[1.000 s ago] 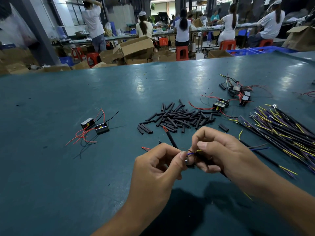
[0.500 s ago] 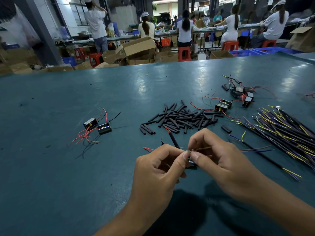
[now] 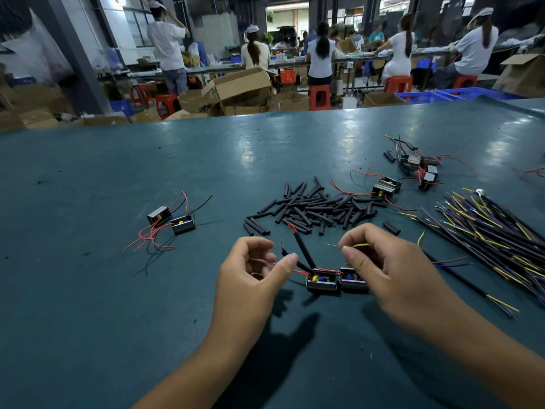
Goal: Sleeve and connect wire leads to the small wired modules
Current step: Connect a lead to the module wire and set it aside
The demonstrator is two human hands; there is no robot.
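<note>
Near the table's [image 3: 88, 290] front edge, bare surface lies leftward; two modules [image 3: 336, 281] sit between the hands. Left hand [image 3: 250, 276] pinches a red lead [image 3: 267, 263], right hand [image 3: 386, 270] a yellow lead [image 3: 360, 245].

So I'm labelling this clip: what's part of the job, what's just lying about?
Job:
left hand, red lead
right hand, yellow lead
two modules
sleeve pile
wire bundle

Lying about:
cardboard boxes
red stools
</note>
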